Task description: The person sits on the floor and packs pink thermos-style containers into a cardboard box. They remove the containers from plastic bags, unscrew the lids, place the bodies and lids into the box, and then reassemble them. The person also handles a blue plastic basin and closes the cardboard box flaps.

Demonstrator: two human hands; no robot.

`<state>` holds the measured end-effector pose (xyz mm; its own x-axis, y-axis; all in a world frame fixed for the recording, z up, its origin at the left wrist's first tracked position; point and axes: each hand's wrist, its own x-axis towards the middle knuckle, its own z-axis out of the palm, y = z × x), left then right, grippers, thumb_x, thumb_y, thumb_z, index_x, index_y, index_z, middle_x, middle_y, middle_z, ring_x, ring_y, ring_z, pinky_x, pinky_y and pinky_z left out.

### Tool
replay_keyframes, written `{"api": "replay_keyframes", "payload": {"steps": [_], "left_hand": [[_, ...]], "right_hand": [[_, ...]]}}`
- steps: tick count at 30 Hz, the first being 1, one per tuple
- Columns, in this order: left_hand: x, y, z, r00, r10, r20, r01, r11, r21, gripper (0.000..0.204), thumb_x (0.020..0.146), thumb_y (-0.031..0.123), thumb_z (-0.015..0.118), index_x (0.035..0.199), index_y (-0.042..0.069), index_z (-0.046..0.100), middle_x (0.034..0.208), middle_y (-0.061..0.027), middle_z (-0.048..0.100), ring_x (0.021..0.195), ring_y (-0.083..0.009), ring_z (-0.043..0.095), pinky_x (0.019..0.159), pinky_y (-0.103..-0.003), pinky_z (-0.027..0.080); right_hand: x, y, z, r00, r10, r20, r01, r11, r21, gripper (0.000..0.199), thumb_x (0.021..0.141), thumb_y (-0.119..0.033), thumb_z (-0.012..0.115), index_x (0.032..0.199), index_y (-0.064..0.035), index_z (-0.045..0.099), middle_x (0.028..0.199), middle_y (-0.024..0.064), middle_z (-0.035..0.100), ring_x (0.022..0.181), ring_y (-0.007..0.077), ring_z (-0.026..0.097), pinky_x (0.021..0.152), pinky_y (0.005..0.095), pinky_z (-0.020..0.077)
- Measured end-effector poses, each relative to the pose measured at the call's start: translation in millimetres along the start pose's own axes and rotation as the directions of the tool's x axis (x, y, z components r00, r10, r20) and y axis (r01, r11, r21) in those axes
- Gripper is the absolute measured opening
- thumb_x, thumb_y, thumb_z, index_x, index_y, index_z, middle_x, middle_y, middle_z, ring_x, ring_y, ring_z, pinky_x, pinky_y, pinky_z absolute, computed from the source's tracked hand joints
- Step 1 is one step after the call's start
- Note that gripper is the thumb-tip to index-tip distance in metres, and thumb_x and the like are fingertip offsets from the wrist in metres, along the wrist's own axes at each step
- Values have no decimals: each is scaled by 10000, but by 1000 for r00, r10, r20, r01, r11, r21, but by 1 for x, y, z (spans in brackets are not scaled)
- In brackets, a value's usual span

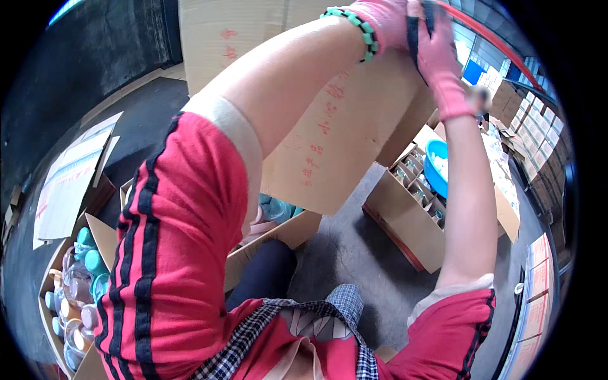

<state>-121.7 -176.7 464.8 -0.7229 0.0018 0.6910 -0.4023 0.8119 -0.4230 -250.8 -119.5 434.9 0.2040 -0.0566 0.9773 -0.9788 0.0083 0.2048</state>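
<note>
A large brown cardboard box (345, 139) with red markings rises in front of me, its lower panel reaching down toward my knee. Both my hands wear pink gloves and are raised close together at its upper right edge. My left hand (385, 24), with a green and black beaded bracelet at the wrist, is against the cardboard; its fingers are hidden. My right hand (438, 54) is closed beside it, with dark patches along the fingers. Whether these belong to the glove or to a held thing, I cannot make out.
At lower left an open carton (47, 288) holds several teal, clear and pinkish cups. Another open carton (301, 231) with cups stands by my knee. To the right are a divided carton (405, 218) of glassware and a blue basin (436, 166). Flattened cardboard (69, 183) lies left; stacked boxes (538, 133) stand far right.
</note>
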Motion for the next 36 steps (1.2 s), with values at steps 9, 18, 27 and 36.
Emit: {"api": "replay_keyframes", "payload": {"steps": [9,18,27,36], "left_hand": [[-117,-154,-7,914,-380,-142,366,924,-112,730,753,448,557,1284,0,331,1340,-200,311,1262,-314,268,1034,-387,229],[-88,-145,-29,924,-380,40,380,906,-188,653,767,441,542,1256,32,399,1309,-174,376,1218,-285,351,1001,-346,293],[-154,-127,-36,952,-31,-305,38,999,17,453,680,258,647,1014,-20,519,1002,-205,530,960,-351,504,834,-401,412],[-152,-95,-87,952,-240,-189,201,958,-203,198,632,178,620,743,20,576,831,-130,547,852,-315,531,731,-379,447]], "right_hand": [[2,-9,0,973,125,195,-56,944,-325,476,839,-517,383,1003,-108,564,1083,76,565,1018,294,509,901,379,365],[27,-83,-7,973,-72,221,133,952,-276,344,763,-366,551,971,-92,563,989,90,589,927,278,541,842,387,394],[-2,-14,11,999,-44,3,44,998,41,353,806,-319,560,1048,-63,553,991,100,592,919,247,561,831,337,405],[44,-103,24,887,289,359,-324,945,41,450,842,-403,459,990,10,563,933,226,589,928,346,555,797,391,435]]}}
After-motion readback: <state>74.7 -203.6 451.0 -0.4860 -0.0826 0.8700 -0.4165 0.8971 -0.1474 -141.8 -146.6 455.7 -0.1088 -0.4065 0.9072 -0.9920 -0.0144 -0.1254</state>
